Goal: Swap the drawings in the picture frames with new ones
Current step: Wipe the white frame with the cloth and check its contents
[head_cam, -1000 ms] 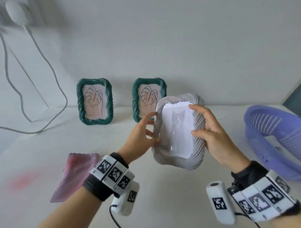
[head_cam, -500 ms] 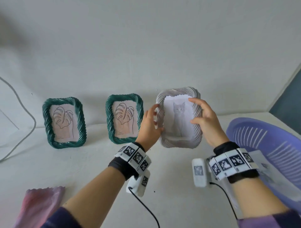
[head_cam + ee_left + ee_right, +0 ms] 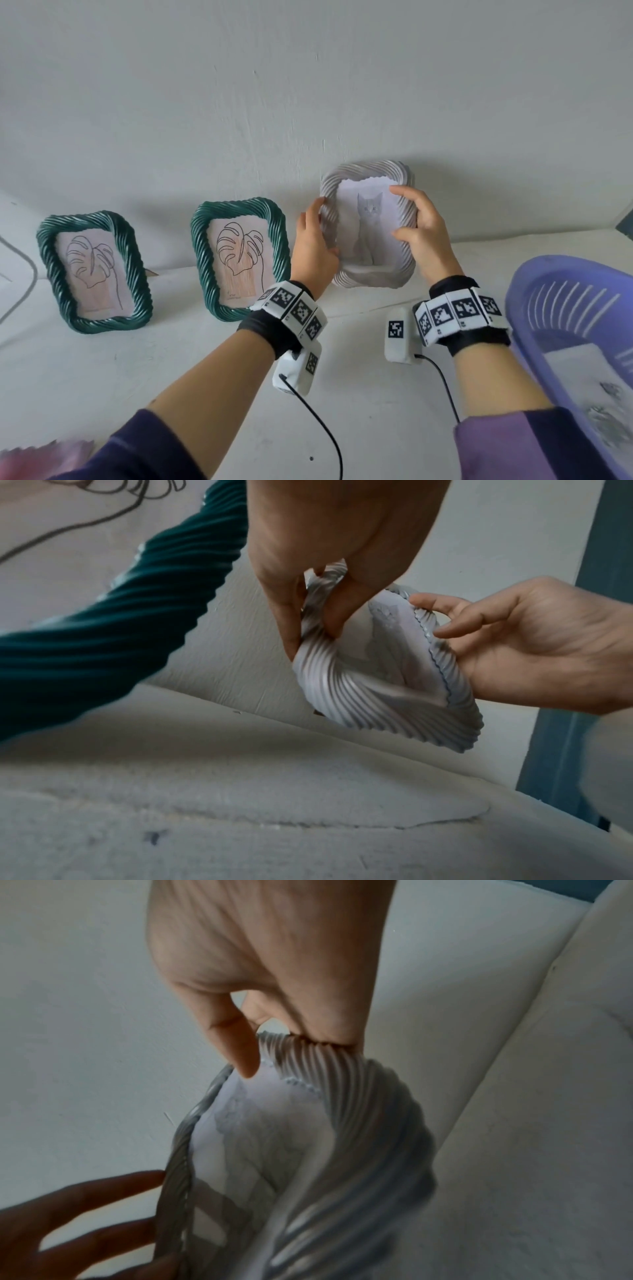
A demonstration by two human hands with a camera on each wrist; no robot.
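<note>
While your left hand (image 3: pixel 313 245) pinches the left rail of the grey twisted-rope frame (image 3: pixel 370 277) between thumb and curled fingers, your right hand (image 3: pixel 423 228) clasps the opposite rail, its thumb lying across the front edge and a fingertip (image 3: pixel 248 1064) touching the top of the paper. From the left wrist view, the frame's lower corner hangs clear of the white tabletop (image 3: pixel 359 394), so you are carrying it upright in the air, close to the white wall (image 3: pixel 308 102) behind it. Between your two hands, inside the frame, sits the cat drawing (image 3: pixel 368 226), a pale grey seated cat on white paper with a scalloped top edge.

Just beside your left hand stands the nearer green frame (image 3: pixel 239 260), tilted back toward the wall and holding a leaf line drawing (image 3: pixel 239 255). Further out on that side stands the second green frame (image 3: pixel 94 270) with a matching leaf sketch (image 3: pixel 92 270). On the other side of your right wrist lies a lilac slotted basket (image 3: pixel 561 298), with printed sheets (image 3: pixel 596 387) resting inside it. Nearest to you on the left-hand side, a pink cloth (image 3: pixel 37 460) shows at the lower edge of the head view. A grey cable (image 3: pixel 24 291) loops on the tabletop beyond the second green frame.
</note>
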